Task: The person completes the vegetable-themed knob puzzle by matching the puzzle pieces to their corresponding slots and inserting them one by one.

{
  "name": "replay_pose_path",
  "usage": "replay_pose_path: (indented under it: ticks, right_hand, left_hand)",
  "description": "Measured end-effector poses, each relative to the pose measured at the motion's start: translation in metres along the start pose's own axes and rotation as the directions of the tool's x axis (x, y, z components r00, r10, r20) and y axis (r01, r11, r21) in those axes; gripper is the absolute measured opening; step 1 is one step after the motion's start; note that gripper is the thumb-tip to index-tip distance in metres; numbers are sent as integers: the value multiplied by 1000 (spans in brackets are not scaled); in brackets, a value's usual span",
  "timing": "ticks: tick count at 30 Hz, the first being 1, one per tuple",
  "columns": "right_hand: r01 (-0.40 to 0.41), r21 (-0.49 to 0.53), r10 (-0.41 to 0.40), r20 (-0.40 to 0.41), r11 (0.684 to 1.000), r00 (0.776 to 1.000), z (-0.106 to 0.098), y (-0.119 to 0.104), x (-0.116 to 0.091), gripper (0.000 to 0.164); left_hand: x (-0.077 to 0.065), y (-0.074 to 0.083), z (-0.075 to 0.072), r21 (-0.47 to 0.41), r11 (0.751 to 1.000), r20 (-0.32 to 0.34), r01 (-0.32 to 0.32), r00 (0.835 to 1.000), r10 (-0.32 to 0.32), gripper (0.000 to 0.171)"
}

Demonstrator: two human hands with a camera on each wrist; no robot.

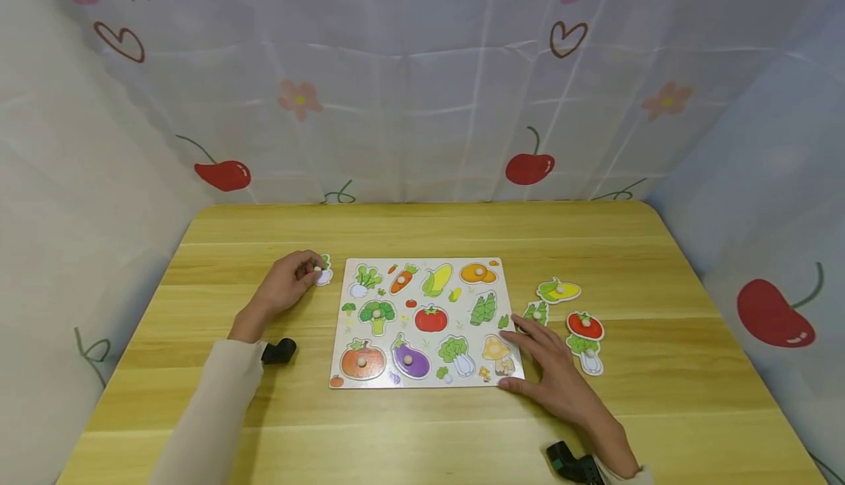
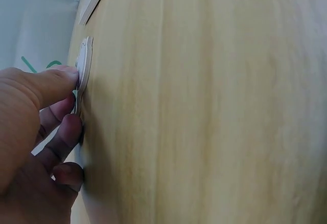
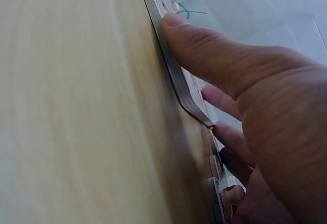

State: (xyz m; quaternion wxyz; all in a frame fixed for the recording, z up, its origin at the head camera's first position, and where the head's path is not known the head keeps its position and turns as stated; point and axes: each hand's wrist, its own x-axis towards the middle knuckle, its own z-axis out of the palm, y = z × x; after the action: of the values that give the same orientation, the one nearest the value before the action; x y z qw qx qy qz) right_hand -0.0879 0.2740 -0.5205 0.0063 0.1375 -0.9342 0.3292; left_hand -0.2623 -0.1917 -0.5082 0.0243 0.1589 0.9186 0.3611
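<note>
One flat white-and-green turnip-shaped wooden piece is in the L hand: thumb + fingertips pinch it from its left side, w/ a small pale round knob just showing by the fingertips. Resting on the table or slightly lifted, can't tell. It's at the left part of the pale yellow wood-grain table, just beside the far-left corner of the rectangular white veg-print puzzle board.

Key relation, I'd say: piece vs. the knobless white-and-green turnip outline printed in that same corner. Outline lies a short way to the piece's right, a touch nearer the person. L hand is clearly the nearer one; R hand is across the board. Long axes don't quite agree: piece runs approx. straight away from the person, leaves far, bulb near; outline leans, leaves to the right. Lining the two up would prob. need a small cw turn.

R hand: fingers spread, pinching nothing, thumb at the board's near-right corner, other fingertips along its right edge, prob. steadying it. Past those fingers: yellow-green corn-shaped piece, red tomato-shaped piece, etc., all well apart from the L hand.
</note>
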Motion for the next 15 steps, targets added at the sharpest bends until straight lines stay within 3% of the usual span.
replay_pose_path:
  ticks: [15]
  right_hand:
    - [-2,-9,2,4,1000,1000,0,0,0,74]
  left_hand:
    - [-2,1,-4,46,999,32,-14,999,13,11]
